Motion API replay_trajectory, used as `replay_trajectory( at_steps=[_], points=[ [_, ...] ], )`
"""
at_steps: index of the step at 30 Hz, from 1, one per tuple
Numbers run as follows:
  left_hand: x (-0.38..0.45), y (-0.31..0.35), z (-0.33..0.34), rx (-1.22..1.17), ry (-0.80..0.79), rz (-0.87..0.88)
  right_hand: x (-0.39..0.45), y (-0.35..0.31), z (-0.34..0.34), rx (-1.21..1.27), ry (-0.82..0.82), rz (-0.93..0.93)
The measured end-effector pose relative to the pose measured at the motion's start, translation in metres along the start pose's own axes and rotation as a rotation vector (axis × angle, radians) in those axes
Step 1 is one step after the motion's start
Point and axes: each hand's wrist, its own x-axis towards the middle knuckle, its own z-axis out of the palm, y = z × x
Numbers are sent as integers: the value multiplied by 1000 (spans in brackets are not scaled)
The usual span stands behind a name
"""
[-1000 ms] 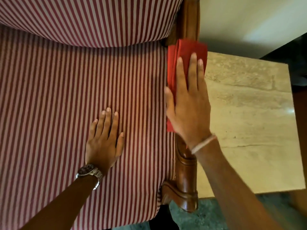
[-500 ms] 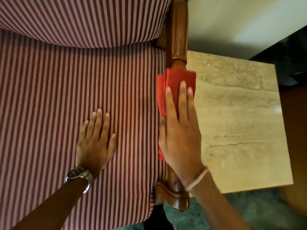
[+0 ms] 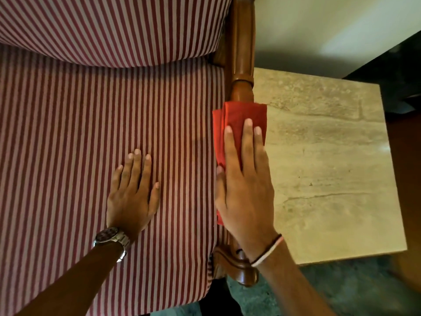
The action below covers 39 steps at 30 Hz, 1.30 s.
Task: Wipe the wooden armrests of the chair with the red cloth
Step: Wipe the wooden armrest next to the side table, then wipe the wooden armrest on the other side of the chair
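Observation:
The chair's right wooden armrest (image 3: 242, 53) runs from the top of the view down to its carved front end (image 3: 237, 265). A folded red cloth (image 3: 237, 117) lies over its middle part. My right hand (image 3: 245, 188) presses flat on the cloth, fingers straight and pointing away from me, and covers most of it. My left hand (image 3: 132, 195), with a wristwatch, rests palm down with fingers spread on the striped seat cushion (image 3: 91, 144), apart from the armrest. The other armrest is out of view.
A beige stone-topped side table (image 3: 330, 167) stands right beside the armrest. The striped backrest cushion (image 3: 114, 26) fills the top left. A pale wall is behind the table, and dark floor shows at the bottom right.
My right hand has slid the red cloth along the armrest toward me, from near the backrest to the middle. The left hand has stayed flat on the seat.

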Motion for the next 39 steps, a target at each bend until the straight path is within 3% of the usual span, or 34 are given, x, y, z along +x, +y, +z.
replay_trajectory(
  at_steps=[2,4,6,8,11,13,16,20,22,23,28,31,39],
  points=[
    [2,4,-10,-46,-35,-17,-1,2,-4,75,-25,-7],
    [7,13,-25,-135,-75,-75,2,6,-13,381,-19,36],
    [9,28,-46,-324,-78,-178,5,19,-21,704,107,135],
    [9,51,-68,-601,-59,-281,12,39,-27,848,218,276],
    [13,100,-110,-1004,-169,-397,30,59,-26,1063,24,540],
    [24,133,-125,-1161,-277,-499,40,60,-23,1141,-100,614],
    [37,172,-129,-1124,-339,-532,45,45,-19,1076,-61,544],
    [44,189,-125,-763,-240,-548,51,29,-11,863,145,476],
    [47,203,-132,-704,-192,-533,49,38,-16,748,250,436],
    [38,168,-128,-718,-172,-534,48,3,-9,689,279,405],
    [46,172,-141,-720,-241,-453,47,9,-24,562,464,387],
    [36,116,-161,-857,-197,-460,48,-57,-29,612,467,330],
    [6,-91,-225,-816,195,-460,63,-263,-22,945,399,208]
  ],
)
